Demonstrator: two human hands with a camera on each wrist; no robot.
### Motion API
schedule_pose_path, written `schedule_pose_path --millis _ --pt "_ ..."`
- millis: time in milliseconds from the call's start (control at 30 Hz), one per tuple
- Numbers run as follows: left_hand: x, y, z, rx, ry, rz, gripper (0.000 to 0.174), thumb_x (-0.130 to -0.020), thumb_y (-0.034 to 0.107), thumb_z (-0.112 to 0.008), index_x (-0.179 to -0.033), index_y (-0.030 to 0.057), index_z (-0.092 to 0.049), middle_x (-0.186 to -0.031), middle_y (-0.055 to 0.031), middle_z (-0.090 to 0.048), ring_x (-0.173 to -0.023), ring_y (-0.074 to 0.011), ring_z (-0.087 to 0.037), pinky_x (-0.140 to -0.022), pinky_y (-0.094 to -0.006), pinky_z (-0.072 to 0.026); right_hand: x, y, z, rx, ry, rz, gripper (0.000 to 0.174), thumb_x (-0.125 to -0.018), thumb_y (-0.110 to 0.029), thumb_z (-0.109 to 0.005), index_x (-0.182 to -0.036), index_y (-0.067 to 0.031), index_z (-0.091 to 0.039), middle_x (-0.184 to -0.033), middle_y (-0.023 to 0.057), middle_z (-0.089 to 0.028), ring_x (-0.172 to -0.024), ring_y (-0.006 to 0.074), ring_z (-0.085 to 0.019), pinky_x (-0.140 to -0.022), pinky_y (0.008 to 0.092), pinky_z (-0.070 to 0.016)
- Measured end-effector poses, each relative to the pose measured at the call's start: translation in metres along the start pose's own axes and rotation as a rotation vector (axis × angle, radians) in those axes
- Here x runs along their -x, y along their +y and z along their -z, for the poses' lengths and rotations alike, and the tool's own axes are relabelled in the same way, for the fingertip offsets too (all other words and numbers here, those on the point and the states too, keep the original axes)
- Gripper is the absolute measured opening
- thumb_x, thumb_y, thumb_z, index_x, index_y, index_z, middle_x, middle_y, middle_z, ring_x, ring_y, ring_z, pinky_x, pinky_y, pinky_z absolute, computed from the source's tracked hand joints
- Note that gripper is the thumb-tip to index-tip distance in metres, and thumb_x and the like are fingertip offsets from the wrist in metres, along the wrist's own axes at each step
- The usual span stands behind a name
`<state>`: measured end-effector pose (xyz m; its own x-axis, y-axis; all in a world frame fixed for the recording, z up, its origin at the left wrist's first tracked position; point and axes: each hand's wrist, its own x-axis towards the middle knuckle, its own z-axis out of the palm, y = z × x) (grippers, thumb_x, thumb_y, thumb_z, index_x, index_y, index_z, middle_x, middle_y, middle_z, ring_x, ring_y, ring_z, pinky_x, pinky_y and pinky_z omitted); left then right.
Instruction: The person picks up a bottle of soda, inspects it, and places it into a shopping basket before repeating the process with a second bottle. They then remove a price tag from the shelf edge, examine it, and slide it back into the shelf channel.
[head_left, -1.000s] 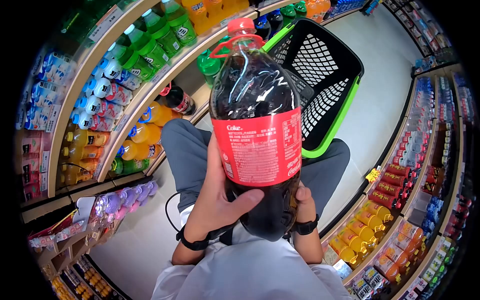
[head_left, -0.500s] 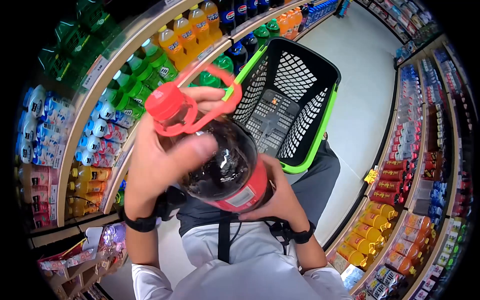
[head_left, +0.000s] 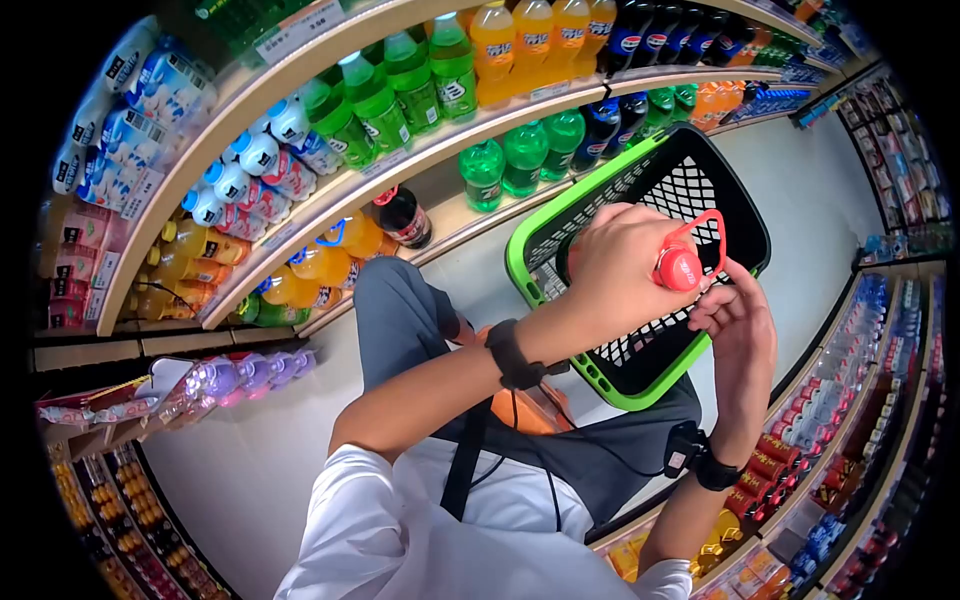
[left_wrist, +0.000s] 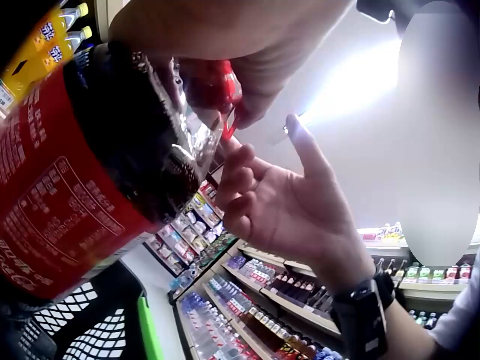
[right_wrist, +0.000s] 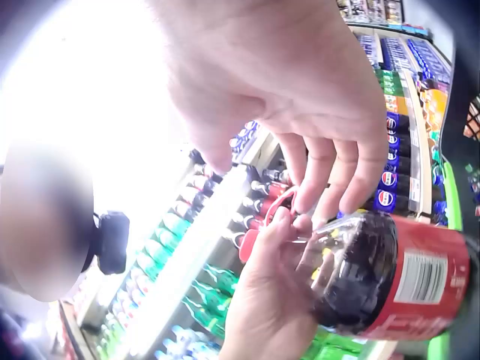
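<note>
A large Coke bottle (right_wrist: 431, 247) with a red label is gripped round its neck by my left hand (head_left: 620, 260). In the head view that hand hides most of the bottle, leaving the red cap (head_left: 678, 270) and the red carry loop (head_left: 718, 235) in sight. The bottle is tilted over the black basket (head_left: 540, 215) with its green rim, base toward the basket. My right hand (head_left: 742, 320) is beside the cap, its fingertips close to the loop. In the right wrist view those fingers hang loosely bent, thumb apart, holding nothing.
Drink shelves curve along the left, with green bottles (head_left: 525, 155) and orange soda (head_left: 535, 40) near the basket. Another Coke bottle (head_left: 403, 217) stands on the low shelf. More shelves run along the right. A knee (head_left: 405, 305) is left of the basket.
The bottle has gone from upright before the chest to tilted over the basket. My left hand now grips its neck, and my right hand has come off its base to beside the cap.
</note>
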<state>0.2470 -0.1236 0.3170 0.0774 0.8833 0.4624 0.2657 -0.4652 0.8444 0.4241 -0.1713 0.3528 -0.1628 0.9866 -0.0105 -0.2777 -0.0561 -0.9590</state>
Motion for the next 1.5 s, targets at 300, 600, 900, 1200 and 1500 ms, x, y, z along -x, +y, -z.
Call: schedule_pose_path --millis 300,600,900,1200,1500 --pt "0.025 -0.087 -0.017 0.023 -0.087 0.16 0.043 -0.062 0.037 -0.084 -0.089 0.0074 -0.067 -0.095 -0.0097 -0.062 -0.093 -0.0289 -0.057 -0.087 -0.0411 -0.0405 -0.102 0.04 -0.005 0.572 -0.11 -0.459 0.019 -0.095 -0.02 -0.058 -0.093 -0.0012 -0.062 -0.079 -0.0035 -0.059 -0.072 0.0021 -0.05 -0.062 0.0189 -0.0399" --pt "0.074 -0.152 0.043 -0.414 -0.452 0.179 0.056 -0.081 0.031 -0.069 -0.128 0.0073 -0.049 -0.139 -0.0135 -0.047 -0.137 -0.0353 -0.032 -0.112 -0.0578 -0.0139 -0.111 0.141 -0.015 0.673 -0.15 -0.64 0.034 -0.096 -0.024 -0.051 -0.076 0.0011 -0.062 -0.064 -0.0038 -0.053 -0.06 0.0042 -0.044 -0.056 0.0223 -0.0362" --pt "0.058 -0.195 0.053 -0.37 -0.57 0.654 0.059 -0.091 0.023 -0.049 -0.142 0.0066 -0.024 -0.114 -0.0284 -0.053 -0.091 -0.0459 -0.061 -0.077 -0.0529 -0.0498 -0.137 0.275 0.013 0.689 -0.017 -0.871 0.035 -0.092 -0.029 -0.05 -0.101 0.002 -0.064 -0.082 0.0098 -0.066 -0.067 0.0162 -0.063 -0.054 0.0282 -0.0547" --pt "0.056 -0.195 0.053 -0.324 -0.614 0.704 0.053 -0.096 0.027 -0.044 -0.142 0.0128 -0.022 -0.111 -0.0265 -0.054 -0.09 -0.0458 -0.061 -0.076 -0.0513 -0.0499 -0.136 0.29 0.038 0.826 0.021 -0.616 0.038 -0.089 -0.028 -0.055 -0.1 0.0082 -0.06 -0.07 0.0148 -0.064 -0.054 0.02 -0.061 -0.051 0.0318 -0.0481" --pt "0.055 -0.198 0.047 -0.337 -0.599 0.734 0.053 -0.096 0.028 -0.043 -0.141 0.0132 -0.021 -0.113 -0.0303 -0.052 -0.095 -0.0496 -0.058 -0.082 -0.0529 -0.0468 -0.106 0.272 0.049 1.138 0.072 -0.488 0.055 -0.092 -0.039 -0.05 -0.13 -0.0004 -0.049 -0.12 0.0332 -0.053 -0.117 0.0443 -0.048 -0.099 0.0441 -0.0386"
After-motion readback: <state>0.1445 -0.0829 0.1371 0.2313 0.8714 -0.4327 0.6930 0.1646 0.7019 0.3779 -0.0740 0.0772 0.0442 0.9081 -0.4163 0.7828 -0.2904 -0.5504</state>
